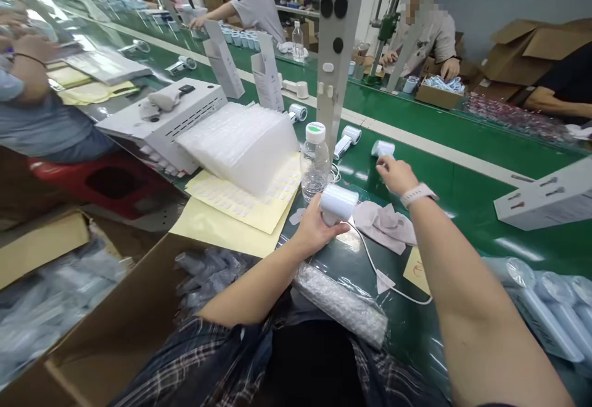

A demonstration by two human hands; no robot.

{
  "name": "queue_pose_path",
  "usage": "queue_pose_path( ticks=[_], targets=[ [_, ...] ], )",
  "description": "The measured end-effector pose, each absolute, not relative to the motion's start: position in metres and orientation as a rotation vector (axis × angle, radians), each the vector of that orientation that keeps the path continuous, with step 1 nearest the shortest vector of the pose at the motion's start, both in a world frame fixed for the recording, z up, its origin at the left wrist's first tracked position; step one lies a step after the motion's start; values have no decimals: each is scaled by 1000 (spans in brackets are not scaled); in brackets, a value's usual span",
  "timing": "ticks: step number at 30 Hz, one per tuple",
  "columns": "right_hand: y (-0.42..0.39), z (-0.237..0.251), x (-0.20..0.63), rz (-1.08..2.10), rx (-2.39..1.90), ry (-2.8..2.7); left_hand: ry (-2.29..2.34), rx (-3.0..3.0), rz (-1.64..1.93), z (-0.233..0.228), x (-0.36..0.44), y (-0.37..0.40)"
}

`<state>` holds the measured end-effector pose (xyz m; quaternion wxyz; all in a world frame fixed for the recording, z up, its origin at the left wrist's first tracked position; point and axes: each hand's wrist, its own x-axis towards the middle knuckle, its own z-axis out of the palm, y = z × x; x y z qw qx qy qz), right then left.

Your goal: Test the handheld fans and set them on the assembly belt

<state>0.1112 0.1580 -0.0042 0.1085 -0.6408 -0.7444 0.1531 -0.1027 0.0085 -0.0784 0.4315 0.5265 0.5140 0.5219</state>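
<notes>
Our left hand [314, 225] is clamped on a white fan [339, 203] near the water bottle [315, 161], while our right hand [398, 176], fingers closing on a second fan [383, 148], reaches farther out onto the green belt [462, 191], clearly nearer it.

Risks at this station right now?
1. The left hand holds a white device whose cable trails loose across the belt; it could snag.
2. The water bottle stands close by that hand; a bump might tip it.
3. The right hand reaches far out for another device; its grip looks partial.
</notes>
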Motion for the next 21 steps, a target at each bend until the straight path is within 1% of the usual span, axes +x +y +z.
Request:
queue_pose_path(
  ticks=[2,4,7,9,11,13,14,16,17,19,21],
  targets=[
    [129,12,129,513,-1807,-2200,1133,1140,1290,-76,-100,7],
    [82,17,143,582,-1704,-2232,1029,1079,1219,-70,-91,0],
    [-9,3,150,567,-1405,-2300,768,860,1130,-61,-70,-14],
    [-63,-10,151,439,-1340,-2296,627,680,1097,-60,-57,-23],
    [-98,-21,158,503,-1331,-2292,604,575,1117,-64,-46,-28],
    [-107,-29,175,664,-1460,-2150,648,543,1165,-70,-39,-30],
    [-104,-33,185,682,-1611,-2028,669,546,1182,-71,-36,-31],
    [-87,-42,203,511,-1984,-1751,675,582,1182,-69,-31,-33],
    [-78,-47,207,406,-2104,-1709,660,613,1171,-65,-29,-34],
    [-67,-56,203,381,-2099,-1785,600,685,1136,-53,-25,-36],
    [-73,-61,188,506,-1938,-1919,530,751,1097,-39,-20,-37]
  ],
)
